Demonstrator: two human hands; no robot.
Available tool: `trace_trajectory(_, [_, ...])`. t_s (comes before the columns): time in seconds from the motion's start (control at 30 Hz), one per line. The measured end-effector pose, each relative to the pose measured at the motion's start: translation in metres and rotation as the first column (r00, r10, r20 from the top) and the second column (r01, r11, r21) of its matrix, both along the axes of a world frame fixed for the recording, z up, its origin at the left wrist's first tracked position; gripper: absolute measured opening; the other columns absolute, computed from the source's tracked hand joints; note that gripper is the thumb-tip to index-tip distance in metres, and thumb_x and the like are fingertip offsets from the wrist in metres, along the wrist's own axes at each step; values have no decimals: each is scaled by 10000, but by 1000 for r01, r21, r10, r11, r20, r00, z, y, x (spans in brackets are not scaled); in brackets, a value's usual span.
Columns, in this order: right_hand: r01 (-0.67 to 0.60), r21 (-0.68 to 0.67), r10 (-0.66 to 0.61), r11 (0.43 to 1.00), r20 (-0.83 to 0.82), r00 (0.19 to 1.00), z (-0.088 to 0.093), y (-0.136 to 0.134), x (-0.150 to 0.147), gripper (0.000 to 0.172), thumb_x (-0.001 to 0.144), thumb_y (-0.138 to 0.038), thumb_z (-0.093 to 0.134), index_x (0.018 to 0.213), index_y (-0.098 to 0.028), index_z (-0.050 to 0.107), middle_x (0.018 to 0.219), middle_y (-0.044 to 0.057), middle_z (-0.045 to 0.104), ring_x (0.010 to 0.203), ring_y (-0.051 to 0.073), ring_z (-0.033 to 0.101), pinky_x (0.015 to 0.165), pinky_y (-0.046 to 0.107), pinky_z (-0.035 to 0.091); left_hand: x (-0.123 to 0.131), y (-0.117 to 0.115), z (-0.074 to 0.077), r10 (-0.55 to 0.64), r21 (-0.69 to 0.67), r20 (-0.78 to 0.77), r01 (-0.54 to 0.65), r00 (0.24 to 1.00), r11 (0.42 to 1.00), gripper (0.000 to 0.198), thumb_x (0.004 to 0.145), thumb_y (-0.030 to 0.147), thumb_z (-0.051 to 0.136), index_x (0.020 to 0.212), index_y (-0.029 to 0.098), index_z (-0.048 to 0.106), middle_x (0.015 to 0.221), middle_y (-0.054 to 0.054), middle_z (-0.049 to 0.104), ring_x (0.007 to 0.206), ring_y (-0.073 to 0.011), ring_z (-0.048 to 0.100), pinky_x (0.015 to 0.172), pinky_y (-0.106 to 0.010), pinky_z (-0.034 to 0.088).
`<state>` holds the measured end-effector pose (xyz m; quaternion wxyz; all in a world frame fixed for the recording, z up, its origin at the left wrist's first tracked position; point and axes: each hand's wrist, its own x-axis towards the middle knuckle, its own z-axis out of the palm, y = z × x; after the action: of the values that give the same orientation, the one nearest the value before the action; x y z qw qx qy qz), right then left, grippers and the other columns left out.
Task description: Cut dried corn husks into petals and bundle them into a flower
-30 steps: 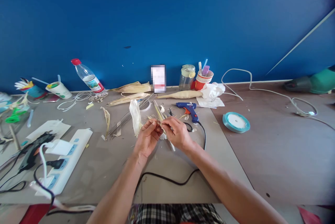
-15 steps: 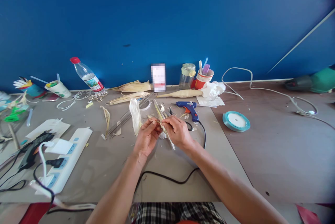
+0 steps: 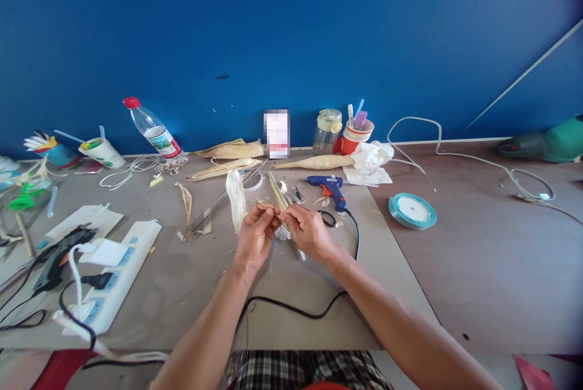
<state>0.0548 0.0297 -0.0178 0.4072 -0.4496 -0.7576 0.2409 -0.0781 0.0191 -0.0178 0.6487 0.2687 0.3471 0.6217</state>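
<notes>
My left hand (image 3: 255, 233) and my right hand (image 3: 310, 231) meet over the middle of the table, fingertips close together. Both are closed in a pinch on something thin and small between them, too small to name. A pale husk strip (image 3: 276, 188) lies behind the fingers, its other end showing below my right hand. Left of my left hand stands a whitish husk piece (image 3: 235, 201). Thin wires (image 3: 221, 203) lie further left. The blue glue gun (image 3: 334, 191) is behind my right hand.
A power strip (image 3: 122, 274) and a black glue gun (image 3: 61, 259) lie at left. Ribbon roll (image 3: 412, 211) sits at right. Along the wall are a bottle (image 3: 157, 132), a jar (image 3: 327, 133), a red cup (image 3: 356, 136) and dried husks (image 3: 230, 150). A black cable (image 3: 296, 311) crosses in front.
Both hands stay nearly in place, with a slight shift of the fingers. The right fingers have curled a little closer to the left ones. The whole view has shifted slightly.
</notes>
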Motion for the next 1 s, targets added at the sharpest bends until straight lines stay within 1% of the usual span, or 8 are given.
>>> trace_trajectory(0.13, [13,-10,-13,1000,1,1000,0,1,1,222,866,-247,471,698,-194,606,670,15,611,599,122,532,578,220,360,1,0,-3,34,25,-120,-31,992,999,139,672,214,724,731,162,609,688,17,590,597,-66,521,620,-208,421])
trace_trajectory(0.27, [34,-26,-34,999,-20,999,1,2,1,211,841,-232,486,679,-197,617,657,12,618,585,121,530,582,222,373,0,1,-8,84,46,-303,-73,949,996,141,687,242,702,755,166,605,674,16,589,592,-81,526,599,-217,411])
trace_trajectory(0.43, [56,-52,-59,997,-55,997,3,3,2,184,819,-238,513,683,-193,630,671,10,630,599,121,549,594,222,389,1,-1,-6,36,60,-429,-12,903,998,197,688,255,701,806,168,569,657,19,603,567,-88,528,568,-220,402])
trace_trajectory(0.6, [78,-168,-98,983,-118,988,6,6,4,192,794,-273,528,649,-183,617,627,-3,609,583,120,537,570,224,386,3,-3,-4,-41,52,-434,70,900,996,257,690,245,698,862,178,520,635,21,610,535,-92,519,541,-226,404])
trace_trajectory(0.77, [153,-327,-261,933,-318,911,4,17,11,278,777,-392,536,610,-171,558,552,-13,538,513,108,463,504,224,362,6,-4,-6,-62,40,-414,86,908,995,263,675,219,709,833,181,501,620,32,598,517,-79,504,535,-217,394])
trace_trajectory(0.87, [86,-416,-303,905,-492,816,0,23,14,372,799,-491,489,633,-164,551,539,-9,517,452,87,400,446,220,320,5,-3,-7,-22,54,-422,49,906,997,254,682,239,704,810,184,492,606,33,589,521,-81,505,532,-215,385])
trace_trajectory(0.93, [8,-449,-294,893,-570,767,0,24,15,372,802,-498,484,665,-160,562,552,-10,517,433,74,375,424,213,303,4,-1,-10,27,68,-418,2,908,998,240,691,242,693,804,185,490,609,33,587,530,-80,502,538,-214,381])
trace_trajectory(1.0, [-75,-458,-236,886,-582,778,0,22,14,285,777,-433,541,727,-156,590,585,-14,534,443,67,386,426,204,311,2,1,-12,67,73,-393,-41,917,996,228,697,234,682,807,186,488,624,33,589,539,-77,497,548,-212,380])
